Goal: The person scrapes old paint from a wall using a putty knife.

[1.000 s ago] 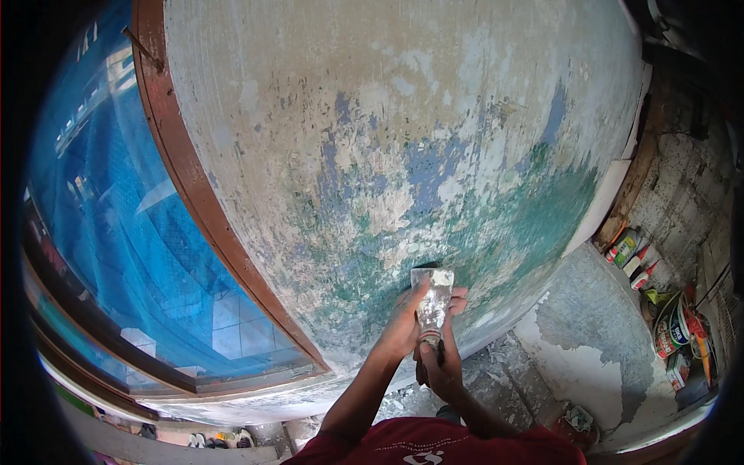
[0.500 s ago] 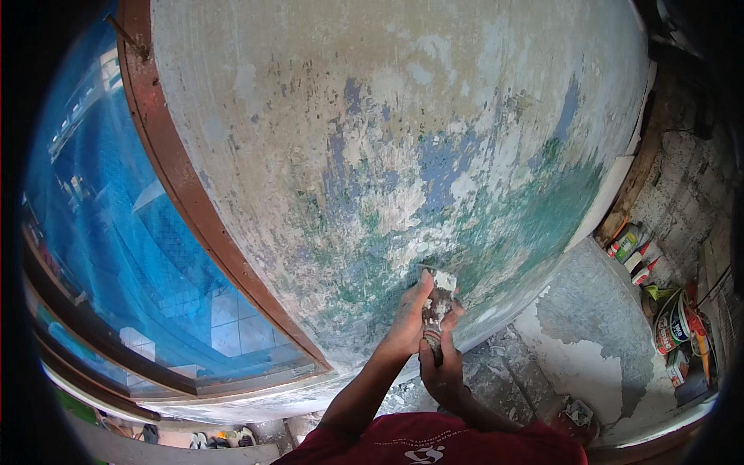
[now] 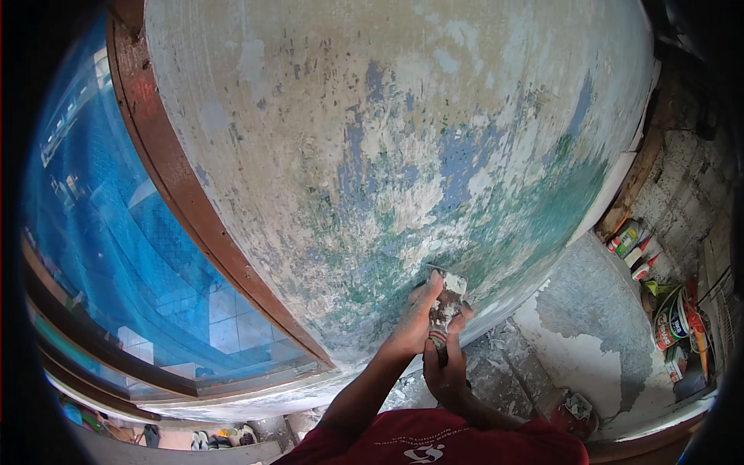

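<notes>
The left hand [image 3: 415, 319] pinches the scraper [image 3: 445, 310] along its blade [image 3: 455, 285], and the right hand [image 3: 444, 377] has its fingers wrapped round the handle [image 3: 439, 339]; the tool is at the patchy wall [image 3: 310, 155], near its lower edge.

Grey floor [image 3: 500, 380] with pale flakes [image 3: 401, 395] across it and 1 red container [image 3: 570, 423] on the right.

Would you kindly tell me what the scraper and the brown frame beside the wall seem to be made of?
The scraper looks metal in its blade: thin, flat, with a dull finish under pale, patchy residue. The brown frame is probably painted wood, its worn finish showing uneven reddish patches, though no grain shows clearly.
</notes>
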Tool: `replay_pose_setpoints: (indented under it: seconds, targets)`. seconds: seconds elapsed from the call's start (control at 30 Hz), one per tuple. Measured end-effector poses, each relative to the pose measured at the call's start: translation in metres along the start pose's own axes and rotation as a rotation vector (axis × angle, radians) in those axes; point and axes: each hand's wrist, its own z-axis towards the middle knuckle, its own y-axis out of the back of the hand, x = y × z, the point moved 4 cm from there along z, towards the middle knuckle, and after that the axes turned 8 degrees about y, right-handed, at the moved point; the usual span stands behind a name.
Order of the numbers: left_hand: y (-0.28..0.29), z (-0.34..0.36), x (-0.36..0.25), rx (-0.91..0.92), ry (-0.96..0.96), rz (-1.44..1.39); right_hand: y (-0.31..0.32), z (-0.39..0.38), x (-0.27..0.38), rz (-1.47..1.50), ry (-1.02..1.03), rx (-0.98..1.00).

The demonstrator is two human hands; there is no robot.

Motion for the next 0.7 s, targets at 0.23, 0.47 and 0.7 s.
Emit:
replay_pose_setpoints:
  seconds: [0.23,0.47,0.7]
  targets:
    - [0.000,0.000,-0.003,-0.057,0.008,0.064,-0.004,-0.004,-0.004,0.035,0.001,-0.023]
    - [-0.007,0.003,-0.001,-0.059,0.005,0.026,0.004,-0.002,-0.001,0.101,-0.156,0.034]
    - [0.000,0.002,0.001,0.006,-0.021,-0.002,0.005,0.001,0.004,0.107,-0.117,0.022]
